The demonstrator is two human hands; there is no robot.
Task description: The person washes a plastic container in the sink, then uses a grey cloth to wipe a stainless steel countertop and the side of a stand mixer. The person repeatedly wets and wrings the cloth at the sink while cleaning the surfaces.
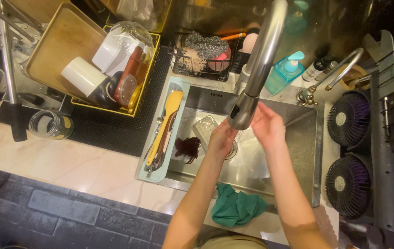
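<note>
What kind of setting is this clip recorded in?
Most likely a home kitchen, at the sink. Both hands, left hand and right hand, are under a tall faucet, with a loaded dish rack beside it.

I count two hands over the sink: my left hand [222, 138] and my right hand [267, 125], both in the middle of the frame. Two taps: one big steel faucet [257, 69] at upper centre and one thin curved tap [333, 78] to the upper right. One sink [305, 138]. Two round purple fans [349, 117] at the right edge. One teal cloth [236, 207] at lower centre. One soap dispenser [284, 71], one glass jar [49, 124] at left, one steel scourer [204, 48] at top, one pale blue utensil tray [178, 87]
</note>
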